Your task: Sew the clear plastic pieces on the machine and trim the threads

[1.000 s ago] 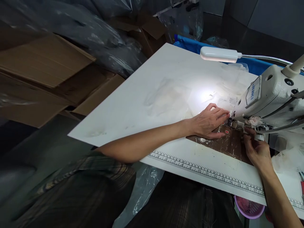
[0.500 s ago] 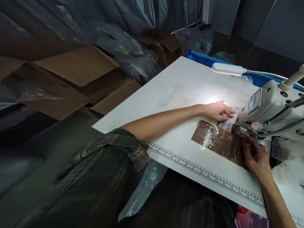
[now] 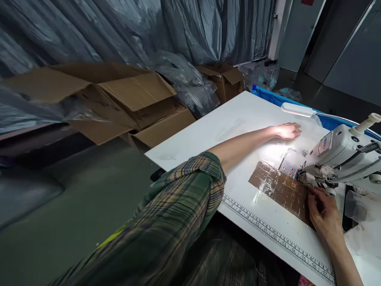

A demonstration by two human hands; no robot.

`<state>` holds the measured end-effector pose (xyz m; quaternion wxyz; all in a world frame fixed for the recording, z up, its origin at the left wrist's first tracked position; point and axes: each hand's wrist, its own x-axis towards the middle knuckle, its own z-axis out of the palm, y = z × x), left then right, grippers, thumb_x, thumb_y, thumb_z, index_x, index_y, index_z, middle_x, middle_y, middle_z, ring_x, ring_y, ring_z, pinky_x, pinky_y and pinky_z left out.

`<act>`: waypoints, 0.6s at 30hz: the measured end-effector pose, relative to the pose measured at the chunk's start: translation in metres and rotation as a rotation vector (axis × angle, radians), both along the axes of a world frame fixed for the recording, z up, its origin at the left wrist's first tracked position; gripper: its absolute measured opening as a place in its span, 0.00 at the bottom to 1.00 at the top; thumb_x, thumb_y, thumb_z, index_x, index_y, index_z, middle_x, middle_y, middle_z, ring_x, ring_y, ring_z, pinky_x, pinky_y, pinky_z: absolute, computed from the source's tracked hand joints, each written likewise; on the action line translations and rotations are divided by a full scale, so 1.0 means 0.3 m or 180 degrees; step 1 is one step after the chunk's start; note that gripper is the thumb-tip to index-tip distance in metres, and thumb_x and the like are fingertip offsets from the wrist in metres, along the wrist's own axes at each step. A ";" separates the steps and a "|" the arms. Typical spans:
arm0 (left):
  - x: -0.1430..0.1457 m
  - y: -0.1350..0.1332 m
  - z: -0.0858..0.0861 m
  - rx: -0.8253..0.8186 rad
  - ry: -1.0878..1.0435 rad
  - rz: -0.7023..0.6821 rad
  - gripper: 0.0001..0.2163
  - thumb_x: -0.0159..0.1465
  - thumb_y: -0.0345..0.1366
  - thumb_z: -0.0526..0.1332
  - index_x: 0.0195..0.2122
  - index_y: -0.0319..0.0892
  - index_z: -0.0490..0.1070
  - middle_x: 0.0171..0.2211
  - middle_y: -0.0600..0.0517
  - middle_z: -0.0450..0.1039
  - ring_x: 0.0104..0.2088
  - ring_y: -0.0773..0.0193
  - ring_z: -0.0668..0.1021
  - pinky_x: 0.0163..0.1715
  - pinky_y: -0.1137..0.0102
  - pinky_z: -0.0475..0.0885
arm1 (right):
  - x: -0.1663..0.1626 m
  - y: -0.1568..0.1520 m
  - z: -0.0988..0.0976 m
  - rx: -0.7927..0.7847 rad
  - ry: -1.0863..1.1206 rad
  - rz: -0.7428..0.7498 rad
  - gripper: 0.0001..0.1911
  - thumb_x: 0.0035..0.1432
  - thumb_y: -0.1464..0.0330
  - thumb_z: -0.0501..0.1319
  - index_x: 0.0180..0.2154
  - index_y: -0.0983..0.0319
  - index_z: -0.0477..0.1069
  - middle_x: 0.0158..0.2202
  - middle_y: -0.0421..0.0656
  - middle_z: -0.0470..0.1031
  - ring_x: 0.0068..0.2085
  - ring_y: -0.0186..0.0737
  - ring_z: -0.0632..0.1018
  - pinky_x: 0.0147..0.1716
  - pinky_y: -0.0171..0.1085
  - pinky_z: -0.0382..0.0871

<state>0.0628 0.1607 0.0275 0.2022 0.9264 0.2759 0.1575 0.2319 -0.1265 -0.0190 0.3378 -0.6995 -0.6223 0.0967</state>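
Observation:
My left hand [image 3: 288, 131] reaches across the white sewing table [image 3: 238, 119]. Its fingers are loosely bent and apart, beside pale sheer material [image 3: 311, 122] under the lamp. My right hand [image 3: 325, 210] is at the right end of a brown tape-covered strip [image 3: 276, 188] on the table, close to the needle area of a white sewing machine [image 3: 335, 149]. The right fingers are curled in towards the thumb; whatever they hold is hidden. A metal plate with red marks [image 3: 287, 169] lies by the presser foot.
A white gooseneck lamp [image 3: 298, 109] hangs over the far side. A printed ruler [image 3: 275, 234] runs along the near edge. More sheer white fabric [image 3: 364, 234] lies right of my right hand. Open cardboard boxes [image 3: 137, 93] and plastic bags stand left, with blue cloth [image 3: 268, 94] behind the table.
My left hand has moved away from the marked plate to farther back on the table, uncovering the plate. My right hand stays by the needle area. The camera view has shifted.

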 end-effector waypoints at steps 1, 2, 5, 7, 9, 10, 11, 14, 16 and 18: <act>-0.025 -0.004 0.014 0.0000 -0.0004 0.0088 0.16 0.69 0.34 0.53 0.53 0.36 0.74 0.59 0.38 0.70 0.59 0.56 0.72 0.57 0.62 0.67 | 0.002 -0.001 0.000 0.0003 -0.0021 0.0038 0.22 0.60 0.55 0.55 0.43 0.62 0.80 0.44 0.52 0.76 0.42 0.50 0.77 0.43 0.50 0.72; -0.056 -0.014 0.029 -0.0001 -0.0029 0.0179 0.16 0.69 0.35 0.53 0.54 0.37 0.73 0.62 0.39 0.67 0.61 0.56 0.71 0.59 0.63 0.66 | 0.005 -0.003 -0.001 0.0018 -0.0053 0.0092 0.22 0.61 0.55 0.55 0.44 0.62 0.79 0.44 0.53 0.76 0.42 0.51 0.77 0.43 0.51 0.72; -0.185 -0.091 0.080 0.0084 -0.0137 0.0303 0.15 0.69 0.35 0.55 0.53 0.39 0.74 0.59 0.42 0.70 0.59 0.59 0.72 0.59 0.67 0.65 | 0.011 -0.005 -0.006 0.0159 -0.0182 0.0348 0.22 0.62 0.54 0.56 0.45 0.61 0.79 0.45 0.53 0.75 0.44 0.53 0.76 0.44 0.53 0.72; -0.285 -0.174 0.108 0.0232 -0.0167 0.0263 0.11 0.68 0.34 0.57 0.47 0.39 0.76 0.52 0.44 0.76 0.52 0.60 0.77 0.55 0.67 0.68 | 0.011 -0.004 -0.010 0.0297 -0.0248 0.0533 0.21 0.63 0.54 0.55 0.44 0.61 0.78 0.44 0.53 0.75 0.45 0.53 0.76 0.46 0.54 0.71; -0.383 -0.267 0.120 0.0288 -0.0025 0.0263 0.10 0.68 0.36 0.57 0.40 0.39 0.78 0.42 0.47 0.79 0.42 0.61 0.79 0.47 0.67 0.70 | 0.008 -0.004 -0.014 0.0381 -0.0285 0.0663 0.21 0.63 0.54 0.55 0.44 0.60 0.78 0.44 0.53 0.76 0.45 0.54 0.76 0.46 0.54 0.71; -0.426 -0.312 0.119 0.0262 0.0110 0.0316 0.11 0.68 0.37 0.57 0.37 0.39 0.78 0.38 0.48 0.79 0.39 0.62 0.79 0.43 0.68 0.70 | 0.006 -0.004 -0.015 0.0396 -0.0302 0.0693 0.20 0.63 0.54 0.55 0.44 0.60 0.78 0.44 0.52 0.76 0.46 0.54 0.76 0.46 0.54 0.72; -0.465 -0.353 0.113 0.0216 0.0261 0.0324 0.11 0.69 0.38 0.58 0.36 0.39 0.78 0.36 0.49 0.78 0.37 0.63 0.78 0.41 0.68 0.69 | 0.004 -0.004 -0.017 0.0399 -0.0319 0.0703 0.20 0.64 0.54 0.55 0.44 0.59 0.78 0.45 0.52 0.77 0.46 0.54 0.76 0.46 0.54 0.72; -0.537 -0.450 0.072 0.0247 0.0561 0.0268 0.09 0.67 0.39 0.61 0.39 0.39 0.77 0.36 0.49 0.76 0.38 0.63 0.77 0.39 0.69 0.69 | 0.004 -0.003 -0.021 0.0368 -0.0365 0.0702 0.21 0.63 0.53 0.55 0.44 0.58 0.78 0.45 0.52 0.77 0.46 0.54 0.76 0.44 0.54 0.73; -0.543 -0.498 0.038 0.0388 0.0682 0.0363 0.08 0.68 0.36 0.60 0.37 0.38 0.75 0.37 0.48 0.75 0.38 0.62 0.76 0.39 0.69 0.69 | 0.009 -0.001 -0.025 0.0355 -0.0367 0.0708 0.21 0.63 0.52 0.55 0.44 0.59 0.78 0.45 0.52 0.77 0.46 0.54 0.76 0.44 0.54 0.73; -0.514 -0.547 0.007 0.0410 0.0664 0.0526 0.09 0.71 0.34 0.56 0.36 0.36 0.74 0.36 0.47 0.75 0.35 0.63 0.76 0.37 0.68 0.70 | 0.014 0.005 -0.029 0.0346 -0.0342 0.0696 0.21 0.63 0.52 0.55 0.43 0.59 0.79 0.45 0.52 0.78 0.46 0.54 0.77 0.44 0.54 0.73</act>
